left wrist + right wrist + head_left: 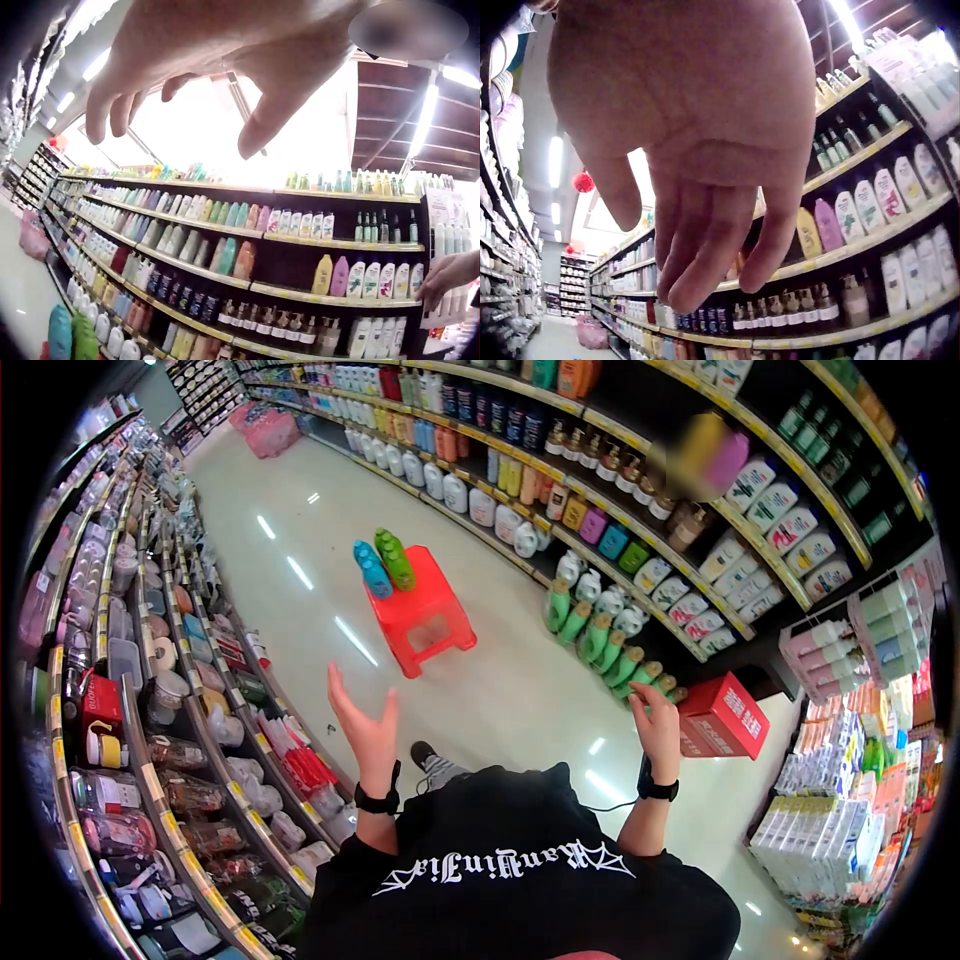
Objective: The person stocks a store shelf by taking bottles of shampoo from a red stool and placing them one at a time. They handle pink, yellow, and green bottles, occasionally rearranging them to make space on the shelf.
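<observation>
My left hand (368, 732) is raised over the floor in the head view, thumb spread from the fingers, holding nothing. Farther right, my right hand (657, 728) is also up and holds nothing, its fingers loosely bent. Ahead stands a red plastic stool (430, 595) with blue bottles (374, 570) and green bottles (396, 560) on its top. The wrist views show the left hand (225, 52) and right hand (690, 150) from close up, with shelves behind. A yellow bottle (808, 232) and a purple bottle (828, 225) stand side by side on one shelf.
Shelves of bottles (590, 475) curve along the right. Green bottles (605, 650) stand low by the shelf foot, near a red box (722, 718). Shelves with cups and containers (190, 760) run along the left. A pink plastic-wrapped bundle (265, 430) sits far down the aisle.
</observation>
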Available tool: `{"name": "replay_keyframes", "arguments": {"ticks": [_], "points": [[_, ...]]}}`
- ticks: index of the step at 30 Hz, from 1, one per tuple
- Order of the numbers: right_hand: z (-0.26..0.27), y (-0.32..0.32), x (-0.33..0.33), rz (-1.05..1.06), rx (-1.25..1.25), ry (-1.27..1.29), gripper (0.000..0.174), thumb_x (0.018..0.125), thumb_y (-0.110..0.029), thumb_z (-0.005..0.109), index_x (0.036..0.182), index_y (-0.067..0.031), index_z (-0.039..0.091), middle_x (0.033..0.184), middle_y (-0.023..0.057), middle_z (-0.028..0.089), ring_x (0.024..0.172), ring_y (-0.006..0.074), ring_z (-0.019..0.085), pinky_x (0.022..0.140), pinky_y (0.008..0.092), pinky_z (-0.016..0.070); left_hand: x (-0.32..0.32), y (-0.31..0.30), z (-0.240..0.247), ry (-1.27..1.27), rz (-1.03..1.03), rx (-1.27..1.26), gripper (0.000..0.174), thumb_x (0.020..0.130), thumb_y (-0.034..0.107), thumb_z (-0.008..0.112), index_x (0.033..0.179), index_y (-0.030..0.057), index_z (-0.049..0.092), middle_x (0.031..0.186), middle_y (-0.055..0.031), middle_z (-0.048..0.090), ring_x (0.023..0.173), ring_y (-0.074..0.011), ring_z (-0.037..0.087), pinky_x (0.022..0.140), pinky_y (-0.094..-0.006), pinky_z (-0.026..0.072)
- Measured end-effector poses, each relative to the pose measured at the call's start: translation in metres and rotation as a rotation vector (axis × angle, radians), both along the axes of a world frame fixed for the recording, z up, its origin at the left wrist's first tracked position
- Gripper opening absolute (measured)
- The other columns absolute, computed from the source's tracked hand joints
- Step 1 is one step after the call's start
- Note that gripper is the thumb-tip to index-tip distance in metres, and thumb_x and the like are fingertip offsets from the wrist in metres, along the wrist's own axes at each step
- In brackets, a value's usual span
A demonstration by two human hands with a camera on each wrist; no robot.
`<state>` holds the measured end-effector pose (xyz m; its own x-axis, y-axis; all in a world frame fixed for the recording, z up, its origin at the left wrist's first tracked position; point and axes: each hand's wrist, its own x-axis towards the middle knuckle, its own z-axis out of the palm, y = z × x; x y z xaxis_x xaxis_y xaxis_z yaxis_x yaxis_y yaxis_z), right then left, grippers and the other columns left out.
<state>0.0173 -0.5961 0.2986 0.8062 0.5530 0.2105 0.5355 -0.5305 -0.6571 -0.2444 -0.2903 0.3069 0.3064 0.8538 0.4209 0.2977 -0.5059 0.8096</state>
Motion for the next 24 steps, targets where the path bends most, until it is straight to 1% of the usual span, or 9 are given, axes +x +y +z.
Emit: {"name": "replay_keyframes", "arguments": {"ticks": [4, 7, 10, 13, 14, 17, 18, 21, 24], "points": [[0.009, 0.090, -0.019, 0.086, 0.035, -0.019, 0.021, 0.088, -0.011, 0.062, 0.107, -0.0017, 0.065, 0.088, 0.0157, 0.068, 0.079, 0.0292, 0.066, 0.072, 0.0371, 0.0507, -0.039, 0.070, 0.003, -0.111, 0.090, 0.056, 0.078, 0.080, 0.002, 0.068, 0.147, 0.0038, 0.028, 0.148, -0.0163, 0.034, 0.131, -0.0315, 0.042, 0.107, -0.0452, 0.0361], [0.020, 0.161, -0.038, 0.174, 0.056, -0.014, 0.021, 0.088, -0.012, 0.063, 0.106, -0.0025, 0.066, 0.087, 0.0151, 0.068, 0.079, 0.0296, 0.066, 0.072, 0.0369, 0.0507, -0.069, 0.110, 0.014, -0.124, 0.159, 0.065, 0.073, 0.081, 0.000, 0.067, 0.145, 0.0039, 0.031, 0.144, -0.0163, 0.040, 0.126, -0.0306, 0.046, 0.104, -0.0442, 0.0390], [0.024, 0.224, -0.053, 0.270, 0.040, -0.018, 0.021, 0.087, -0.013, 0.063, 0.105, -0.0031, 0.067, 0.087, 0.0149, 0.068, 0.079, 0.0297, 0.066, 0.071, 0.0372, 0.0508, -0.093, 0.141, 0.020, -0.171, 0.225, 0.004, 0.070, 0.083, 0.000, 0.065, 0.145, 0.0042, 0.033, 0.138, -0.0160, 0.046, 0.123, -0.0293, 0.049, 0.102, -0.0427, 0.0400], [0.026, 0.273, -0.066, 0.325, 0.056, -0.029, 0.021, 0.087, -0.012, 0.064, 0.105, -0.0035, 0.067, 0.088, 0.0146, 0.069, 0.079, 0.0296, 0.066, 0.071, 0.0370, 0.0508, -0.111, 0.171, 0.013, -0.182, 0.191, -0.107, 0.068, 0.084, 0.002, 0.065, 0.144, 0.0044, 0.033, 0.135, -0.0159, 0.049, 0.120, -0.0280, 0.050, 0.101, -0.0416, 0.0405], [0.022, 0.285, -0.068, 0.337, 0.048, -0.041, 0.020, 0.087, -0.013, 0.063, 0.105, -0.0039, 0.067, 0.088, 0.0137, 0.069, 0.078, 0.0295, 0.066, 0.071, 0.0373, 0.0509, -0.113, 0.181, 0.010, -0.147, 0.182, -0.099, 0.061, 0.085, 0.003, 0.065, 0.140, 0.0033, 0.039, 0.128, -0.0155, 0.055, 0.115, -0.0263, 0.055, 0.100, -0.0408, 0.0420], [0.022, 0.320, -0.068, 0.413, -0.004, -0.025, 0.019, 0.087, -0.013, 0.063, 0.103, -0.0042, 0.068, 0.087, 0.0125, 0.069, 0.078, 0.0295, 0.066, 0.071, 0.0380, 0.0509, -0.112, 0.208, -0.003, -0.048, 0.041, -0.147, 0.050, 0.085, 0.004, 0.066, 0.132, 0.0021, 0.050, 0.117, -0.0138, 0.062, 0.106, -0.0248, 0.059, 0.097, -0.0394, 0.0443], [0.018, 0.332, -0.065, 0.440, -0.020, -0.021, 0.018, 0.087, -0.014, 0.064, 0.101, -0.0045, 0.068, 0.086, 0.0118, 0.069, 0.079, 0.0295, 0.066, 0.072, 0.0383, 0.0511, -0.106, 0.216, -0.005, -0.007, 0.014, -0.126, 0.040, 0.085, 0.006, 0.067, 0.123, 0.0021, 0.057, 0.110, -0.0113, 0.065, 0.101, -0.0233, 0.062, 0.093, -0.0380, 0.0470], [0.003, 0.366, -0.048, 0.542, -0.084, -0.043, 0.019, 0.087, -0.016, 0.063, 0.102, -0.0043, 0.067, 0.086, 0.0121, 0.069, 0.079, 0.0295, 0.067, 0.072, 0.0389, 0.0513, -0.083, 0.236, -0.006, 0.180, -0.169, -0.065, 0.036, 0.085, 0.009, 0.068, 0.120, 0.0033, 0.060, 0.111, -0.0098, 0.065, 0.101, -0.0223, 0.063, 0.090, -0.0376, 0.0484], [-0.014, 0.407, -0.027, 0.571, -0.154, 0.068, 0.021, 0.088, -0.018, 0.061, 0.104, -0.0045, 0.067, 0.087, 0.0122, 0.069, 0.081, 0.0301, 0.067, 0.072, 0.0396, 0.0516, -0.050, 0.263, -0.031, 0.212, -0.352, -0.077, 0.036, 0.085, 0.010, 0.068, 0.120, 0.0035, 0.060, 0.110, -0.0087, 0.066, 0.100, -0.0220, 0.064, 0.089, -0.0371, 0.0492]]}}
